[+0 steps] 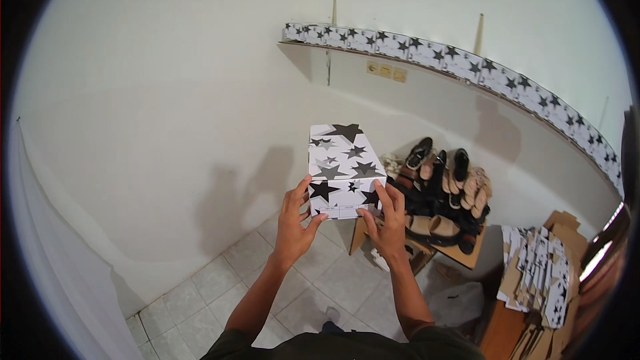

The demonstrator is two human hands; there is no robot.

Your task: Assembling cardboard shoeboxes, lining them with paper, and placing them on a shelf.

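A white shoebox (343, 160) printed with black and grey stars is held up in front of me, its lid closed. My left hand (295, 220) grips the near left corner, thumb on the lower front edge. On the near right corner my right hand (387, 217) holds it the same way, fingers along the side and thumb at the front. Behind and to the right of the box, a pile of shoes and sandals (443, 187) covers a small wooden table (467, 257). What the box contains is hidden.
A long wall shelf (427, 65) carries a row of matching star-printed boxes (427, 51). Wall sockets (387, 71) sit below it. Flattened star-printed cardboard (537, 270) is stacked at the lower right. A white curtain (60, 247) hangs at the left, above a tiled floor (200, 290).
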